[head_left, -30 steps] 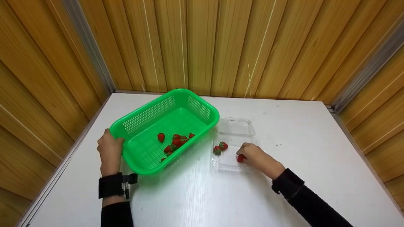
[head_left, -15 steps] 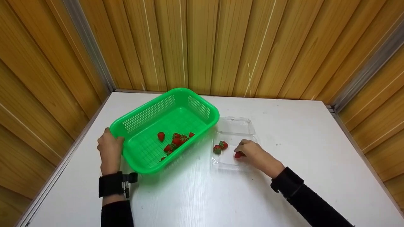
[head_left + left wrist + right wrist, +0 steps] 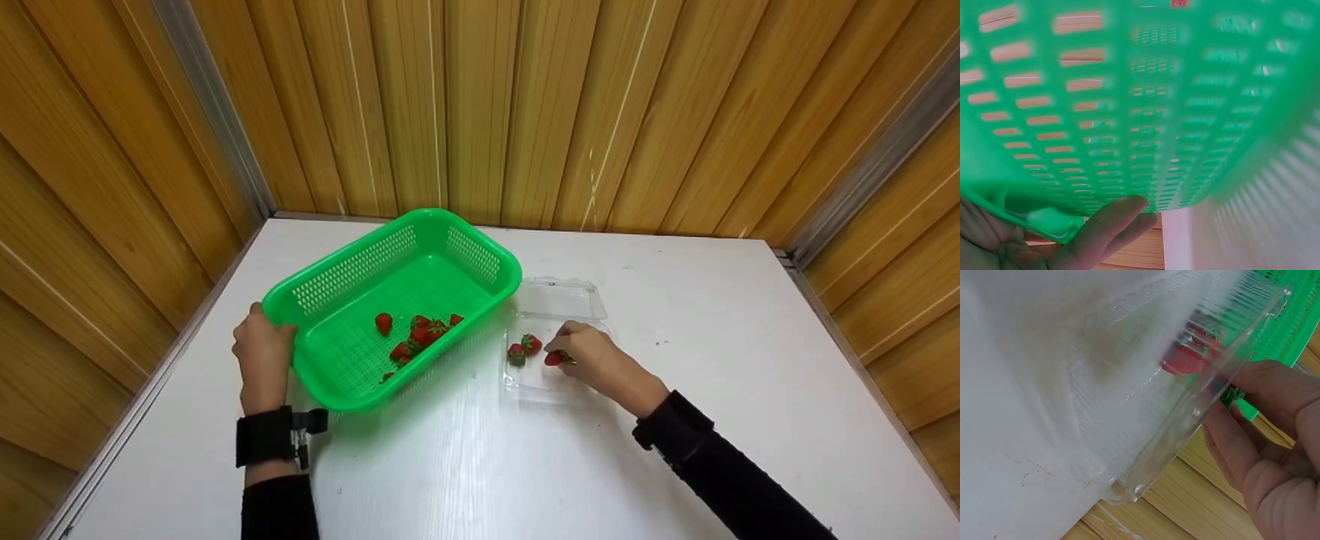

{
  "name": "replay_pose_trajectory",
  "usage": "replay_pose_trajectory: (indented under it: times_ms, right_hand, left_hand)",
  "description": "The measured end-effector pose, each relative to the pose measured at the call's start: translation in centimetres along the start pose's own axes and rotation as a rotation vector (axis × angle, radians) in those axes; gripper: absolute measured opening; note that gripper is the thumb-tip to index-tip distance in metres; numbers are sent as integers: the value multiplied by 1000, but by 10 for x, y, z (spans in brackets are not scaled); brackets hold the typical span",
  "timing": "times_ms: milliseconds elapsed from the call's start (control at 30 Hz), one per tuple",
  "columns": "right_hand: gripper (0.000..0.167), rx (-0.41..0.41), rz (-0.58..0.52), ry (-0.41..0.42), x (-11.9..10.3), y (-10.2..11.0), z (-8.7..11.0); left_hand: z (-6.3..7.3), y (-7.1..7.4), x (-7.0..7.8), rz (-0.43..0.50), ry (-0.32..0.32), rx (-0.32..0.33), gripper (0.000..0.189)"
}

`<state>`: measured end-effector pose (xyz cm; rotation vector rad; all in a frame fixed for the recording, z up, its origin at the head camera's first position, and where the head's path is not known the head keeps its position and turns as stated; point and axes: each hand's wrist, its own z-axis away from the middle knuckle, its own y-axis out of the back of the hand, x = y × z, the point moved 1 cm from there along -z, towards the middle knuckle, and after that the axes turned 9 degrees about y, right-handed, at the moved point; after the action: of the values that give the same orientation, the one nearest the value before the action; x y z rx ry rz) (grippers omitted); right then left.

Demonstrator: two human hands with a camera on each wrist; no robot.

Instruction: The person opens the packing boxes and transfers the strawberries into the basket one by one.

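Observation:
At its left end, my left hand (image 3: pixel 262 352) grips the rim of a green perforated basket (image 3: pixel 420 281). The left wrist view shows the thumb and fingers (image 3: pixel 1109 228) at the basket's rim. Several strawberries (image 3: pixel 421 336) lie along the near side of the basket floor. My right hand (image 3: pixel 604 364) pinches a strawberry (image 3: pixel 553 359) low over the tray of a clear plastic clamshell box (image 3: pixel 529 381). Two strawberries (image 3: pixel 532 344) sit in the tray's left part. In the right wrist view, green leaves (image 3: pixel 1233 395) show between the fingertips; the clear wall blurs the red fruit behind.
The clamshell's lid (image 3: pixel 559 300) lies folded back behind the tray, beside the basket's right end. Everything stands on a white table (image 3: pixel 450 480). Wood-look panel walls (image 3: pixel 480 112) close off its back and sides.
My right hand has carried its strawberry to the left and slightly away from me, closer to the two in the tray. The left hand and basket have hardly moved.

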<state>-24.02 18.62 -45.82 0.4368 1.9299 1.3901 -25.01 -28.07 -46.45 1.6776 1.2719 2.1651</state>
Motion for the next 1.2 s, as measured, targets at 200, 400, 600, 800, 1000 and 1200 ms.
replay_pose_trajectory:
  times_ms: [200,400,600,800,1000,1200]
  right_hand:
    - [22,7,-4,2,-6,3,-3]
    - [24,14,-2,18,-11,5,-5]
    - [27,31,33,50,-20,9,-10]
    - [26,60,58,109,-30,11,-16]
    - [25,85,6,154,-39,12,-24]
    - [25,93,-41,161,-49,14,-35]
  left_hand:
    - [0,0,-2,3,-10,-4,56]
    - [0,1,-1,-1,-17,2,50]
    - [0,1,-1,-1,-8,-5,55]
    - [-1,1,0,6,0,-7,56]
    - [-1,0,0,4,12,-10,60]
    - [0,0,-1,4,0,-4,53]
